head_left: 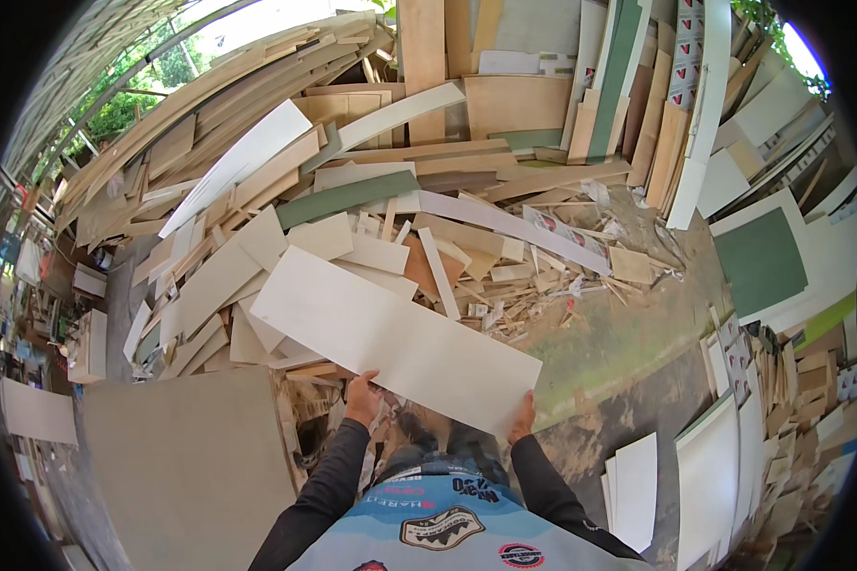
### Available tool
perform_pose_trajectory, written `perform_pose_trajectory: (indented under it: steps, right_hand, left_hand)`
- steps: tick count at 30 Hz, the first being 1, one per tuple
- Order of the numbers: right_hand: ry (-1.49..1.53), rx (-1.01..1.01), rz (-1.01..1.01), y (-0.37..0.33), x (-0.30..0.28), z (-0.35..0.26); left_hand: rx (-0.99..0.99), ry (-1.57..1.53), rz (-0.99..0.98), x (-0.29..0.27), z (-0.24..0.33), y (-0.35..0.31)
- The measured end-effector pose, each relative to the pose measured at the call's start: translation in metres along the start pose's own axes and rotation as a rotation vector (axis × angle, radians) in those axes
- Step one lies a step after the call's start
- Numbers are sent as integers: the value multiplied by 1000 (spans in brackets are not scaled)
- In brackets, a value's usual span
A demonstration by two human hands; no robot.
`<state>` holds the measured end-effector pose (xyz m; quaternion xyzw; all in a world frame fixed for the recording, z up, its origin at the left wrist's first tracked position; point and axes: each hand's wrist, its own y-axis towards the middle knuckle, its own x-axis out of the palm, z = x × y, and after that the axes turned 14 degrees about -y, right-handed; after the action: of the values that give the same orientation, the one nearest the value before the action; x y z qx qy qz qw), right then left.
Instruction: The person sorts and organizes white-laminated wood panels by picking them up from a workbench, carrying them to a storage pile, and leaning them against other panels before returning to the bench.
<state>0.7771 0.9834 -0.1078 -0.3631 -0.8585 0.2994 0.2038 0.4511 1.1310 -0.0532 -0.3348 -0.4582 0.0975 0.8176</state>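
Observation:
A long white board [400, 347] is held out in front of me, slanting from upper left down to the right. My left hand [362, 398] grips its near long edge, around the middle. On the right end, my right hand [522, 419] is closed round the short edge near the lower corner. The fingers of both hands partly pass beneath the board and are hidden. Beyond the board's far left end lies a heap of offcuts, with a pale panel [322, 238] close to it.
A green strip [348, 198] and a long pale strip [514, 226] lie across the heap. Tall boards [422, 67] lean at the back. A large grey-brown panel [186, 466] is at the lower left. White panels [633, 490] stand at the lower right; a green-centred sheet [760, 259] leans farther back.

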Motion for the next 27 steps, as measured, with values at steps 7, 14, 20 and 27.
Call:
perform_pose_trajectory:
  steps: [7,14,20,27]
  right_hand:
    - [-189,187,44,69,111,-13]
    - [-732,139,196,141,261,-41]
    - [-869,53,52,221,378,-37]
    - [-339,-34,-604,307,453,-18]
  left_hand:
    - [510,530,-56,-29,73,57]
    - [1082,1801,790,29,200,-26]
    - [709,1758,1084,-53,190,-31]
    - [810,1889,1164,-33,196,-23]
